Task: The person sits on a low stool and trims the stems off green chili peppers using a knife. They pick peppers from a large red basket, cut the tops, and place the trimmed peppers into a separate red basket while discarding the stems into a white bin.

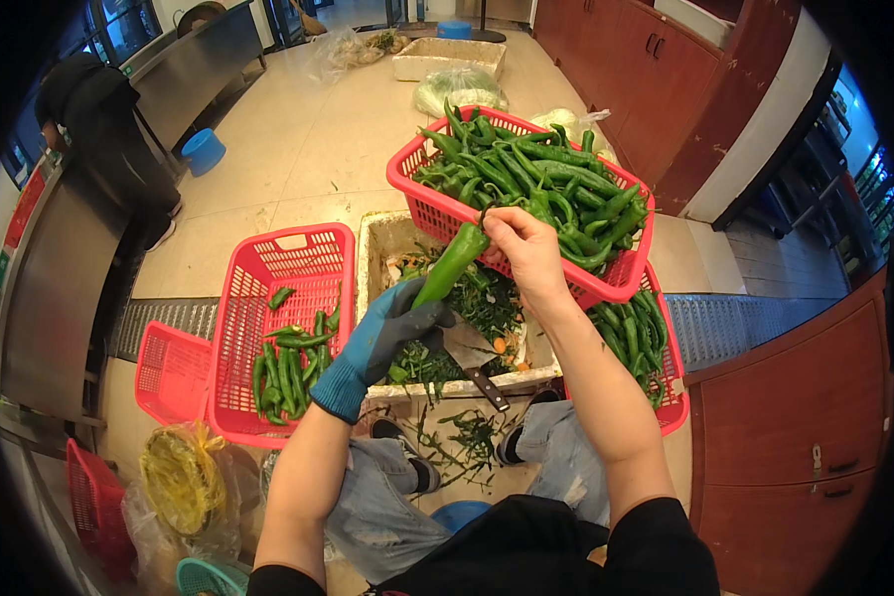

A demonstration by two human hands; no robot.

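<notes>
My left hand [391, 328], in a blue and dark grey work glove, grips the lower end of a long green pepper [451, 264]. With bare fingertips my right hand [518, 246] pinches the pepper's stem end. Both are above a white foam box [371, 253] of green scraps and peelings. A wide-bladed knife [484, 384] with a dark riveted handle lies across the box's near edge. Beyond my right hand, a pink plastic basket [439, 205] is heaped with green peppers [521, 167]. Another pink basket [227, 328], at the left, holds fewer green peppers [287, 376].
Under the heaped basket, a lower pink basket [674, 402] holds more peppers. Small pink basket [167, 365] at left; bagged yellow bundle [182, 477] at lower left. Plant scraps [469, 439] lie between my shoes. Another person [104, 127] bends over a counter at upper left.
</notes>
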